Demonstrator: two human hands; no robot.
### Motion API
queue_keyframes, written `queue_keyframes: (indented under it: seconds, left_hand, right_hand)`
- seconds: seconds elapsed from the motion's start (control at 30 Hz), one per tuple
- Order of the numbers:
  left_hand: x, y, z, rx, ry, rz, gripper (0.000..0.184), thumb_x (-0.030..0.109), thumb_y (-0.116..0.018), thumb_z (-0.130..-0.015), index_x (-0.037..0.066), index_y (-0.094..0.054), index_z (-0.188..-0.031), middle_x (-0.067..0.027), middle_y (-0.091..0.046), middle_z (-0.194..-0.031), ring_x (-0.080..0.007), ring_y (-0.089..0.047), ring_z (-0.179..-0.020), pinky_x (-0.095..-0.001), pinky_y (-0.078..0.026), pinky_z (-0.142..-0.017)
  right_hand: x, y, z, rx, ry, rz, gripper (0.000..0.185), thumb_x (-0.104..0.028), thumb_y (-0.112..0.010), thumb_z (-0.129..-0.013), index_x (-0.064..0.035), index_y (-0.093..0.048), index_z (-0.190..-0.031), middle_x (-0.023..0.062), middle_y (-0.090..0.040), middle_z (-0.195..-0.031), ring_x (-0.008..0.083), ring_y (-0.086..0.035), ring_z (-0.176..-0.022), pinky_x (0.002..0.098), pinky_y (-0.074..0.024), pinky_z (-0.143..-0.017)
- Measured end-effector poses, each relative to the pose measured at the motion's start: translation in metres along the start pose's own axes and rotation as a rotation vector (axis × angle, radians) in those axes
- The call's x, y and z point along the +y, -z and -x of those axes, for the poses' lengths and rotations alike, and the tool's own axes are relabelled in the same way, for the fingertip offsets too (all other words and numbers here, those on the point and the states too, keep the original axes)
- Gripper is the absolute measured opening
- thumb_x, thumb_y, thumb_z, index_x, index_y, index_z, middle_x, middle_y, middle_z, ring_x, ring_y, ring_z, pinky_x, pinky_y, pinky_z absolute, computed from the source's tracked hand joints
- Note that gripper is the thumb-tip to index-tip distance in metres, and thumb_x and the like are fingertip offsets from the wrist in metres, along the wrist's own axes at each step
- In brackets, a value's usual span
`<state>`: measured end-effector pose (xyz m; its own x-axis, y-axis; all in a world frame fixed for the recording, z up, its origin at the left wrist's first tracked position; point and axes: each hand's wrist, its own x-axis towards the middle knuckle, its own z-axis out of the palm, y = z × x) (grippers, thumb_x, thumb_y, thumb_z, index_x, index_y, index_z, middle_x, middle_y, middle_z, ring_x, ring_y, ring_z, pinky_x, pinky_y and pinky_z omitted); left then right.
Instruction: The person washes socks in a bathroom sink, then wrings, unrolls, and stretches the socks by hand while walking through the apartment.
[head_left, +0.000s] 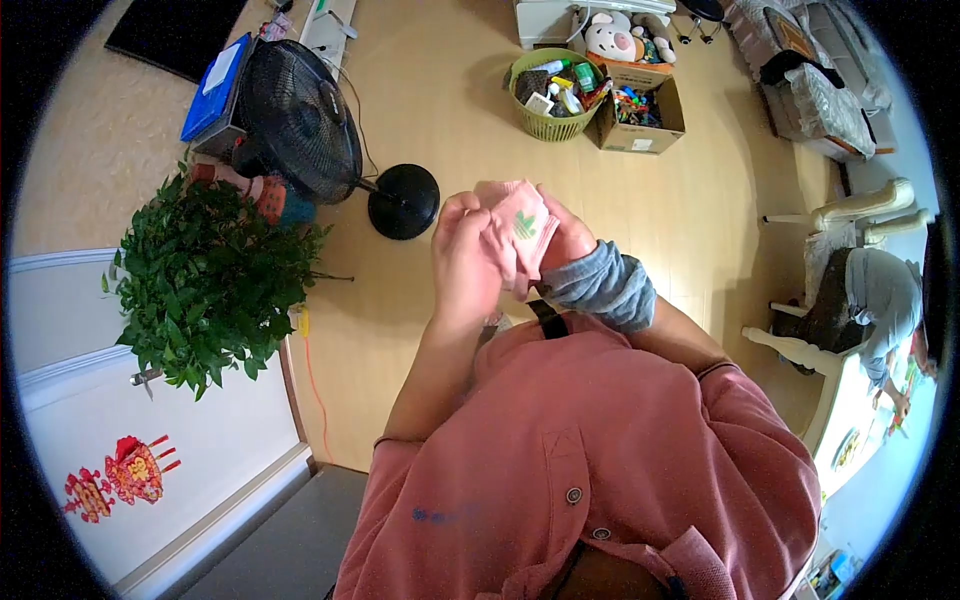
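Note:
A pink sock (524, 226) with a green leaf-like emblem is held up before my chest. My left hand (467, 245) grips its left side, with the fingers curled over the cloth. On the other side, my right hand (570, 232) holds the sock from behind; some of its fingers are hidden by the fabric. A bunched grey-blue cloth (605, 287) is wrapped around my right wrist and forearm; its kind is unclear.
A black standing fan (300, 120) and a leafy plant (205, 285) are at left. Ahead stand a green basket (553, 125) and a cardboard box (640, 137), both full of small items. At right, a person (885, 290) sits at a table.

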<state>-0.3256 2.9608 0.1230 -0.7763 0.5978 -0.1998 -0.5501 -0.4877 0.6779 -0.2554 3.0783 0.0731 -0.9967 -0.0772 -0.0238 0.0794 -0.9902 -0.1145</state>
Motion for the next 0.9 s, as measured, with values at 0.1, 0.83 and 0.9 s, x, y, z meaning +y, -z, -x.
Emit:
queue_keyframes:
  seconds: [0.1,0.83,0.9]
  left_hand:
    - [-0.007,0.010,-0.008,0.002,-0.042,0.068,0.008,0.007,-0.052,-0.092,0.006,-0.054,-0.100,-0.0073,-0.060,-0.103,-0.0178,-0.058,-0.100,-0.0332,-0.047,-0.090]
    - [0.005,0.017,0.003,-0.083,-0.023,-0.602,0.047,0.004,-0.067,-0.086,-0.001,-0.045,-0.127,-0.0064,-0.066,-0.095,-0.0086,-0.062,-0.078,-0.0242,-0.050,-0.069]
    - [-0.001,0.037,-0.004,-0.081,-0.110,-0.833,0.032,0.005,-0.070,-0.083,0.001,-0.057,-0.112,-0.0055,-0.065,-0.095,-0.0116,-0.062,-0.079,-0.0272,-0.051,-0.069]
  right_hand:
    - [0.007,-0.015,-0.001,0.009,0.066,-0.060,0.073,-0.060,-0.040,-0.094,-0.0016,-0.041,-0.138,0.0139,-0.053,-0.132,0.0251,-0.051,-0.122,0.0362,-0.0376,-0.107]
    - [-0.030,-0.021,-0.002,0.052,0.158,1.036,0.025,-0.019,-0.051,-0.099,-0.0043,-0.062,-0.116,0.0041,-0.054,-0.110,0.0110,-0.055,-0.091,0.0256,-0.0458,-0.078]
    - [-0.034,-0.021,0.001,0.127,0.083,0.968,0.027,-0.019,-0.050,-0.100,-0.0037,-0.061,-0.118,0.0029,-0.057,-0.102,0.0089,-0.056,-0.073,0.0233,-0.0459,-0.062]
